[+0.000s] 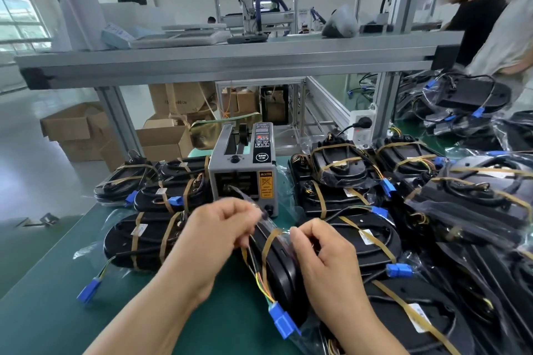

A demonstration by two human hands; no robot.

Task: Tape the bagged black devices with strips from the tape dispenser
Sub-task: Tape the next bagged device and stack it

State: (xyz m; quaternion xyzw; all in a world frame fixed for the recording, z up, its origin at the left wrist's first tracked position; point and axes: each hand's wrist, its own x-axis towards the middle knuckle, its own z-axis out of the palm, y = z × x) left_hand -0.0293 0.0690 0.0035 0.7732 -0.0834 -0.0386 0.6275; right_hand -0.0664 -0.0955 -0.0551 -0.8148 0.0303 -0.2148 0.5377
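Here, over a green surface (pixel 57 311), the left hand (pixel 213 239) has its fingers (pixel 245 216) curled together, pinching a translucent tape strip (pixel 248 199) just before the tape dispenser (pixel 243 170). The right hand (pixel 323 262) curls its fingers (pixel 300 235) round the plastic of a bagged black device (pixel 284 274), tilted on edge between both hands and already banded in tan tape. Its blue connector (pixel 281 321) lies nearest the camera.

One wide-angle head camera looks forward and down over the green-matted bench (pixel 43 311) from its near edge, close above the left hand (pixel 213 236) and right hand (pixel 323 259).
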